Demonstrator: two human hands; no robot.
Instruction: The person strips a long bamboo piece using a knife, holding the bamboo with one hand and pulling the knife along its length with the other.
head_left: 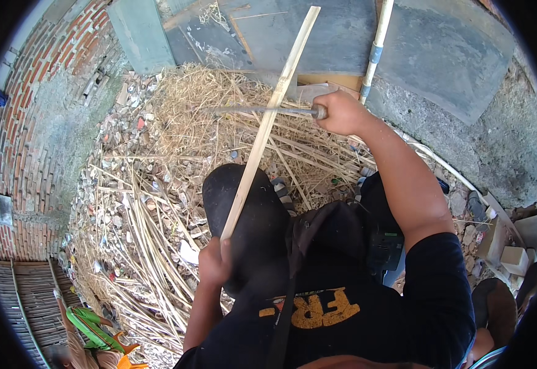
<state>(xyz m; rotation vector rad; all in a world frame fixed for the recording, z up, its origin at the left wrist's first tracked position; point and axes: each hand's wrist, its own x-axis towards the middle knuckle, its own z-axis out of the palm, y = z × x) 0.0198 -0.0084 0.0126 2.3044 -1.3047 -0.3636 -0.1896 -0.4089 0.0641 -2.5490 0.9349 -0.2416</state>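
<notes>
My left hand (pixel 215 261) is closed around the lower end of a long, flat, pale bamboo strip (pixel 257 157). The strip slants up and away across my dark-clothed knee (pixel 237 190), its far end reaching toward the grey panels. In my right hand (pixel 340 112), a long-bladed knife (pixel 299 112) is gripped by its handle. Its thin blade points left and crosses the strip beyond the knee; whether it is cutting in cannot be told. The blade's tip looks blurred against the shavings.
Curly bamboo shavings (pixel 188 111) heap up ahead over stony rubble. Many split strips (pixel 151 227) lie to my left. Grey panels (pixel 336 43) and a white pipe (pixel 376 52) stand at the far side, a brick wall (pixel 28 135) at left. Another person (pixel 90 338) is at lower left.
</notes>
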